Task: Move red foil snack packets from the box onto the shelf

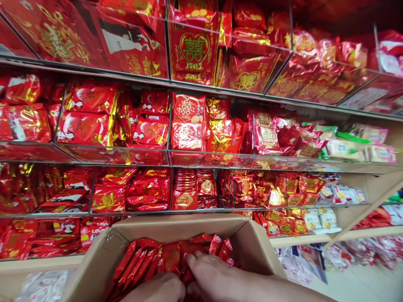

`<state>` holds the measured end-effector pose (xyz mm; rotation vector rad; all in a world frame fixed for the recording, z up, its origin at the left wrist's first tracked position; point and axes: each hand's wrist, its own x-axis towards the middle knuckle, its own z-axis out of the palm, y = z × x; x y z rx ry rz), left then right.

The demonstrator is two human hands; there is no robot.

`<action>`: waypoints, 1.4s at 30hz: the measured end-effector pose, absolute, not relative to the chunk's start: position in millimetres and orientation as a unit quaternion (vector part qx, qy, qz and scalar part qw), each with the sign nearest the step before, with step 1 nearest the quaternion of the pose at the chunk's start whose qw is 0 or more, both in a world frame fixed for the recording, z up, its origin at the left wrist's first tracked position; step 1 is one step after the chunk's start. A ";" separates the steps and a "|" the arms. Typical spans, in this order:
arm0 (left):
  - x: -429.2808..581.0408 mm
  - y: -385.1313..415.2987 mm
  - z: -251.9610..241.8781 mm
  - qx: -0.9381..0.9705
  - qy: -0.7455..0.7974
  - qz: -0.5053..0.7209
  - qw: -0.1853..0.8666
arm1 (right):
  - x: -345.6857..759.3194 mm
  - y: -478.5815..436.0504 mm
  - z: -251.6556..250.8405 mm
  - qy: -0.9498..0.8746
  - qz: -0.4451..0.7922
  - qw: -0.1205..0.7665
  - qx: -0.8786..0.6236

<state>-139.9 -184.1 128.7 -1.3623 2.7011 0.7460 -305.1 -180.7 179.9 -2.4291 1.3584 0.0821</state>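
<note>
A cardboard box (264,243) stands open below me, its flaps folded outward. Red wrapped snack packets (135,262) fill it, several of them standing on edge in a row at the left. Both of my hands are down inside the box, close together. My left hand (162,288) is low at the front, its fingers hidden among the packets. Beside it my right hand (209,270) bends its fingers down around red packets in the middle; the fingertips are partly hidden. More red packets (225,251) lean just beyond the right hand.
Behind the box rise tiered shelves (214,160) with clear dividers and front lips, holding red and gold packets (189,136). White packets (327,218) lie on a lower shelf to the right. Clear bags (42,285) sit at lower left, and a pale floor (362,272) shows at lower right.
</note>
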 end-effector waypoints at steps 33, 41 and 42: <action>-131.1 -198.7 224.4 -0.404 0.654 0.570 -0.291 | -332.5 -204.5 210.6 0.418 -0.488 0.473 -0.602; -137.6 -200.1 229.9 -0.399 0.567 0.628 -0.354 | -336.1 -204.4 215.5 0.361 -0.519 0.514 -0.580; -138.9 -199.7 230.2 -0.394 0.556 0.635 -0.363 | -337.2 -205.0 214.7 0.355 -0.505 0.514 -0.595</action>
